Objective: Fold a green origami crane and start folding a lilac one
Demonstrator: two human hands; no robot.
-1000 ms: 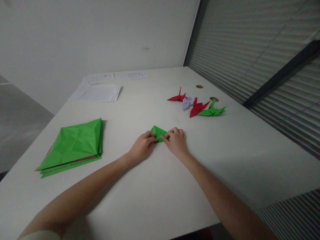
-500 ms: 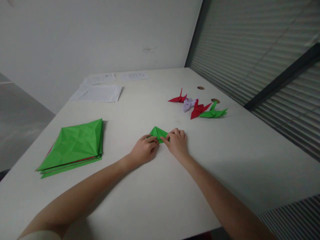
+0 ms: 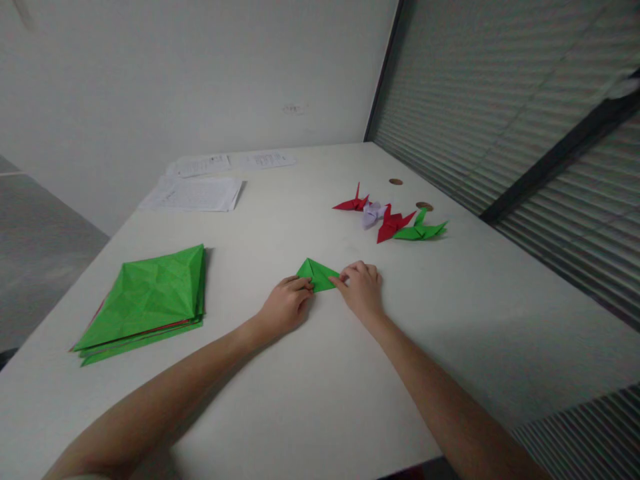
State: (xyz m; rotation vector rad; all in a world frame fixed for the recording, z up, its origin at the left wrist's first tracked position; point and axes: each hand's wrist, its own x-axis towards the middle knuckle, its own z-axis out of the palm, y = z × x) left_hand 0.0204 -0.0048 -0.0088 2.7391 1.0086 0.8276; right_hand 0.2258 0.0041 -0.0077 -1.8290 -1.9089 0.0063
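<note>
A small folded piece of green origami paper (image 3: 320, 275) lies on the white table between my hands, its peak pointing away from me. My left hand (image 3: 289, 303) is closed at its left side, with the fingertips pressed on the lower left part. On the other side, my right hand (image 3: 361, 288) pinches the right corner between thumb and fingers. The left and right ends of the paper are partly hidden under my fingers.
A stack of creased green sheets (image 3: 150, 290) sits at left. Toward the right rear stand a red paper crane (image 3: 356, 203), a lilac crane (image 3: 373, 215), another red crane (image 3: 394, 223) and a green crane (image 3: 423, 230). Printed papers (image 3: 197, 193) lie at the back left; window blinds (image 3: 500, 120) border the right.
My right hand has shifted slightly right along the green paper, and more of its right side shows. My left hand stays on the left part. The view has tilted a little.
</note>
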